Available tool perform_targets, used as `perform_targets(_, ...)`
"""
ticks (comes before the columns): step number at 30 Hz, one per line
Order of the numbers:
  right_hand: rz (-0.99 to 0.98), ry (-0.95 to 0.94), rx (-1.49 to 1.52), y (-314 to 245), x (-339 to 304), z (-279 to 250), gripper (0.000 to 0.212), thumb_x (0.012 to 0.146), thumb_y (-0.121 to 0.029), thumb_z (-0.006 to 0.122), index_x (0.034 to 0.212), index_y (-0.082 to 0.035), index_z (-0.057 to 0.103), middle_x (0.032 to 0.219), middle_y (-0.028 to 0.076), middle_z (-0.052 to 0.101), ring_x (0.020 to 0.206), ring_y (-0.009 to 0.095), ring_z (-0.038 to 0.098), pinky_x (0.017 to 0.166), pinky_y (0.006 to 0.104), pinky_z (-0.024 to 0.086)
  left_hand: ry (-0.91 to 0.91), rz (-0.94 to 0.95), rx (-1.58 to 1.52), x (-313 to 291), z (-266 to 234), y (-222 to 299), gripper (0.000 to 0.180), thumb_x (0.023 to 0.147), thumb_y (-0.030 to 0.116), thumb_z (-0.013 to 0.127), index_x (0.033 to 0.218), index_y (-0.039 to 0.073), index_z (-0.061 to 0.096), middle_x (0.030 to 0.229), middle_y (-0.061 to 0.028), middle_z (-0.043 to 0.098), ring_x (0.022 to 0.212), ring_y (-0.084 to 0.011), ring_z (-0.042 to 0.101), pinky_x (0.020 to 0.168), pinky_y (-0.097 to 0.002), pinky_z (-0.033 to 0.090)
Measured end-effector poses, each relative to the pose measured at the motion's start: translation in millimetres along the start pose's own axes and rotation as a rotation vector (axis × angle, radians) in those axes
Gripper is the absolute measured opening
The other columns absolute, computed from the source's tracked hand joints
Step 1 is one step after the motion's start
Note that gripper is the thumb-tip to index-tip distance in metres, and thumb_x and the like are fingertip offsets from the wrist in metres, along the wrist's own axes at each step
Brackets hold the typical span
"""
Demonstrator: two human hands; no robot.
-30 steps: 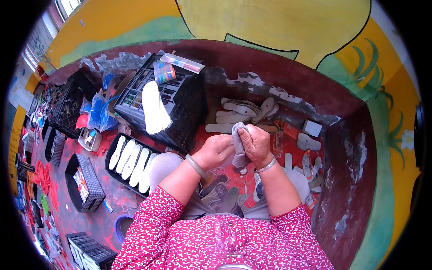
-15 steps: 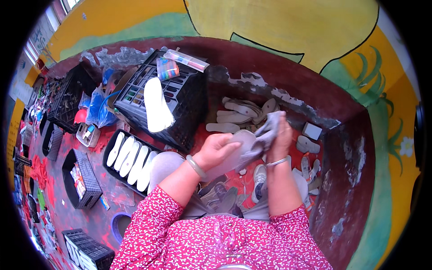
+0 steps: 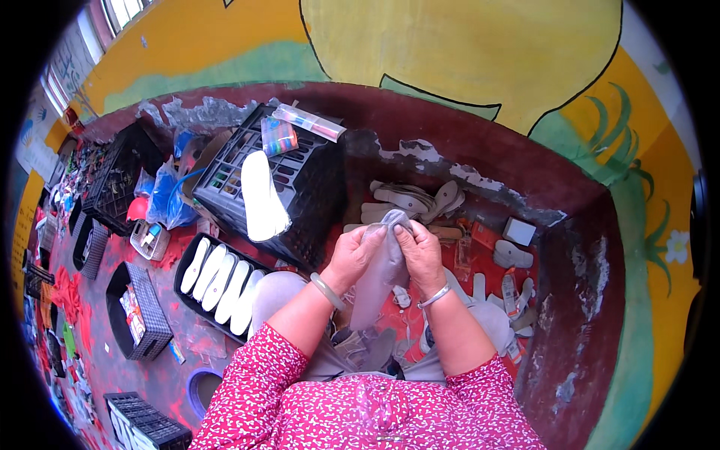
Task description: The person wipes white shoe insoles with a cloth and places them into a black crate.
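Observation:
I hold a grey shoe insole (image 3: 381, 274) upright in front of me with both hands. My left hand (image 3: 355, 253) pinches its upper left edge, and my right hand (image 3: 421, 253) grips the upper right edge, thumbs near the top. The insole hangs down between my forearms toward my lap. A pale bangle is on my left wrist and a thin metal one on my right.
A pile of grey insoles (image 3: 409, 201) lies on the red floor beyond my hands. An upturned black crate (image 3: 277, 187) with a white insole (image 3: 262, 196) on it stands to the left. A black tray (image 3: 187, 262) of white insoles sits beside my left knee. More crates line the far left.
My right hand reached out to the pile with the insole, then came back. Both hands now hold the grey insole upright together, nearer to me.

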State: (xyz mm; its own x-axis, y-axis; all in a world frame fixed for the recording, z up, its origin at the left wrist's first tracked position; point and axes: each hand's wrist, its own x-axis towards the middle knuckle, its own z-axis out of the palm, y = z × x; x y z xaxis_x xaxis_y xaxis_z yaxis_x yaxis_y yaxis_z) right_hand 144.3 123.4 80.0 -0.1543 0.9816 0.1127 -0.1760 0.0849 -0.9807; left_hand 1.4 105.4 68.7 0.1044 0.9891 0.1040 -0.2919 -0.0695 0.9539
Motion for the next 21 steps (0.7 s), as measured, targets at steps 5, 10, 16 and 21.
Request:
perform_targets(5,-0.210,0.010,-0.401,-5.7,0.3,6.1,0.023,0.088,-0.026,0.056,0.089,-0.002,0.057,0.072,0.009,0.059,0.065,0.021,0.056,0.061,0.0307,0.045,0.035,0.070,0.015,1.9,0.1,-4.0,0.023,0.093,0.019,0.050,0.096,0.000,0.062,0.083,0.0027,0.060,0.073,-0.0021,0.051,0.063,-0.0160,0.042)
perform_targets(10,-0.372,0.064,-0.655,-6.9,-6.0,15.8,0.023,0.087,-0.026,0.054,0.083,-0.003,0.052,0.073,0.018,0.056,0.070,0.038,0.055,0.060,0.0417,0.044,0.068,0.213,0.139,1.8,-3.6,-2.5,0.023,0.093,0.018,0.049,0.095,0.000,0.062,0.081,0.0029,0.059,0.070,-0.0016,0.049,0.060,-0.0154,0.040)
perform_targets(16,-0.352,0.032,-0.694,-7.3,-9.9,18.3,0.024,0.086,-0.025,0.055,0.079,-0.003,0.051,0.071,0.018,0.056,0.067,0.038,0.055,0.057,0.0432,0.043,0.165,0.157,0.023,0.8,-0.4,11.0,0.023,0.093,0.020,0.050,0.091,0.000,0.062,0.077,0.0021,0.058,0.069,-0.0021,0.048,0.059,-0.0181,0.041)
perform_targets(21,-0.286,-0.048,-0.599,-2.9,-16.2,17.6,0.025,0.085,-0.023,0.058,0.075,-0.001,0.050,0.066,0.018,0.055,0.063,0.037,0.055,0.055,0.0404,0.042,0.203,0.168,-0.073,5.6,-7.0,17.4,0.024,0.092,0.022,0.051,0.091,0.000,0.061,0.077,0.0014,0.059,0.066,-0.0038,0.051,0.058,-0.0185,0.042)
